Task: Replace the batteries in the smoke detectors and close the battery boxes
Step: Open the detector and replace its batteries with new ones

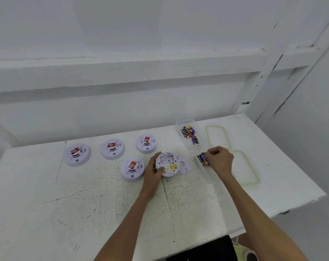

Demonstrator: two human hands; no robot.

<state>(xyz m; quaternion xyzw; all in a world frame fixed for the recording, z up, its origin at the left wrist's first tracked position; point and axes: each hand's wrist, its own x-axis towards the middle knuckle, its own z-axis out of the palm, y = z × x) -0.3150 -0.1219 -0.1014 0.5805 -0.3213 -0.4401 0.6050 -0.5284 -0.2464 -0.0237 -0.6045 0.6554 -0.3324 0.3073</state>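
Note:
A white smoke detector lies back-up on the table, its battery bay open and empty. My left hand grips its left rim. Its round back cover lies beside it on the right. My right hand pinches purple batteries inside a clear plastic box to the right of the cover. Several more detectors, each with a red and white sticker on top, stand face-up to the left: one, one, one, and one close to my left hand.
A second clear box with several mixed batteries sits behind the right hand. Two green-rimmed lids lie further right. The white table ends near the lids on the right; a wall stands behind.

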